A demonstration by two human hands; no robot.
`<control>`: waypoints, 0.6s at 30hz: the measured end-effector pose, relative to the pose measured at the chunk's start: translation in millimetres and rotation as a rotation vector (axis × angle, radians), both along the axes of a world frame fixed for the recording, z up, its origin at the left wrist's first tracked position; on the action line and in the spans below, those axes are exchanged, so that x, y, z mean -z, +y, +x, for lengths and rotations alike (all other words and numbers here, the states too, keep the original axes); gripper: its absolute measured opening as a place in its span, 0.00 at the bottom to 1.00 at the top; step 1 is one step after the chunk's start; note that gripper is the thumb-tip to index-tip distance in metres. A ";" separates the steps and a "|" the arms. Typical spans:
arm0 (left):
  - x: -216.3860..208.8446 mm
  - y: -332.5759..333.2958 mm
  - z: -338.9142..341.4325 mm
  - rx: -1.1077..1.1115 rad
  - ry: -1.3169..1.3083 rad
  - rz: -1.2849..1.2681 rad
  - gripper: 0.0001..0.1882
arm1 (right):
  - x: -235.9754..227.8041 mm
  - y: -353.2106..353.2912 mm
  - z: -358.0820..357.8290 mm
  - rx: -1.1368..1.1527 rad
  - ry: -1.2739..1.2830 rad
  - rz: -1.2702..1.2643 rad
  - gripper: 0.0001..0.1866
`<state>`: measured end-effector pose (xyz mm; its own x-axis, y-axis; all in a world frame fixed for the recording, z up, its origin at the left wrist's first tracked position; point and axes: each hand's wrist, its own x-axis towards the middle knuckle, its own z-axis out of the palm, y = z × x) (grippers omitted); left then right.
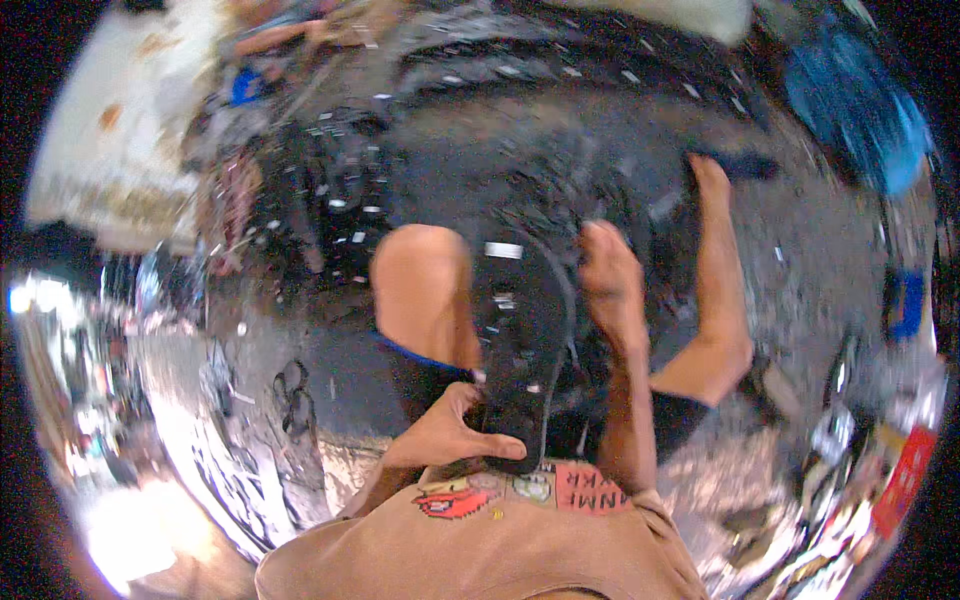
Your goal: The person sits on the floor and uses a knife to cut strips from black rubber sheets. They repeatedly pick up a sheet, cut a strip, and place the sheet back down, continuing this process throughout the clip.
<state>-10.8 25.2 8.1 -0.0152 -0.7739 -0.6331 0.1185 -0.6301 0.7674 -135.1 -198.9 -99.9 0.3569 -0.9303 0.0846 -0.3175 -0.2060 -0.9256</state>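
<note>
Strip (pixel 517 380), black, glossy and rubber-like, lies lengthwise between my legs, its far end toward 12 o'clock and its near end at 6, against my printed T-shirt (pixel 460 545). A curved, paler edge runs down its 3 o'clock side. I judge it pliant but springy, fairly weighty for its breadth, hard to break; the sheen hints at a slick surface, so a firm pinch seems wise. The near end offers the best hold, with the curved edge good for steadying. My left hand (pixel 440 433) is clamped there, thumb laid across the top, the other fingers partly hidden. My right hand (pixel 613 280) is beside the strip, toward 1 or 2 o'clock; blur means I cannot tell whether its fingers are closed on anything. My bare left knee (pixel 420 280) is at 10 o'clock, my right leg (pixel 718 280) at 2. Farther out lie black loops (pixel 292 395) near 9, a crumpled blue bundle (pixel 855 110) beyond 2, and a red object (pixel 905 480) between 3 and 4.
</note>
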 end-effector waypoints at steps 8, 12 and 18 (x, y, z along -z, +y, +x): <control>-7.1 -57.8 188.0 -0.996 -0.099 -0.578 0.21 | 49.0 -12.5 -74.5 0.279 0.474 -0.107 0.17; 120.0 -41.1 277.0 -1.067 -0.824 -0.526 0.46 | 60.9 -19.6 -83.6 0.354 0.357 -0.002 0.13; 225.5 -83.2 287.4 -0.348 -1.939 -0.173 0.51 | 155.5 -131.3 -111.8 0.391 0.047 0.145 0.10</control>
